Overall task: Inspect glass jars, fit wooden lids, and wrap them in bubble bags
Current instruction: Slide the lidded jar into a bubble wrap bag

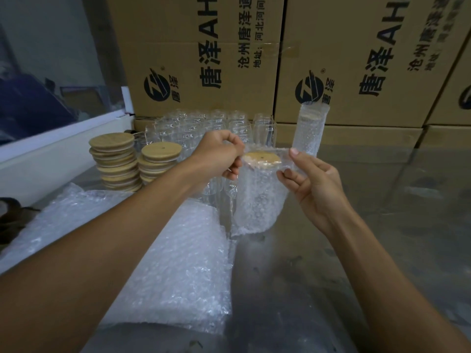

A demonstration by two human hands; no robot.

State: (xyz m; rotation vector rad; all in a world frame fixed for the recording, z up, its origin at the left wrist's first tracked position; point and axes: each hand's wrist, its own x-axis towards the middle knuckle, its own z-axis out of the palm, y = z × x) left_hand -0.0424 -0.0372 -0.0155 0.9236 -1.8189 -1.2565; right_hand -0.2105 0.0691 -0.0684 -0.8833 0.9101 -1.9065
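Observation:
A glass jar inside a bubble bag (257, 200) stands upright on the steel table, its wooden lid (262, 159) showing through the bag's open mouth. My left hand (219, 155) pinches the left edge of the bag's mouth. My right hand (311, 179) pinches the right edge between thumb and fingers. A second wrapped jar (309, 128) stands behind it to the right. Several bare glass jars (204, 128) cluster at the back. Two stacks of wooden lids (114, 161) sit to the left.
A pile of flat bubble bags (178, 263) lies under my left forearm. Cardboard boxes (204, 59) form a wall at the back. A white ledge (51, 149) borders the table on the left. Bare steel tabletop (395, 212) spreads to the right.

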